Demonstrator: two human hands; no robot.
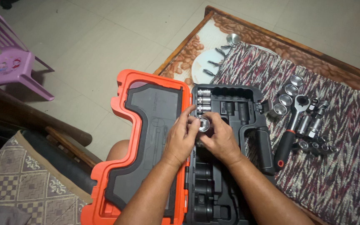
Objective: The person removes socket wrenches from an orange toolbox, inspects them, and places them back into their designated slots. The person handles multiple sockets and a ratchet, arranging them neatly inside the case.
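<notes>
Orange lid [144,146]: swung open flat on my near left, hanging partly off the table edge over my knee.
Black tray [230,166]: moulded half of the case, straight under my forearms; several near pockets look unfilled (dark, hard to be sure).
Left hand [180,137]: fingertips pinching the left side of the chrome socket.
Right hand [221,139]: thumb and fingers closed on the socket's other side.
Chrome socket [204,123]: held between both hands, just above the tray's left column, below the three sockets already seated [203,100].
Step in hand: seating this socket, I judge.
Next move calls for: lining it up square over a matching pocket, then pressing.
Ratchet handle [290,133]: on the woven mat [338,166] to my right.
Loose sockets [313,125]: scattered by the ratchet, further out.
</notes>
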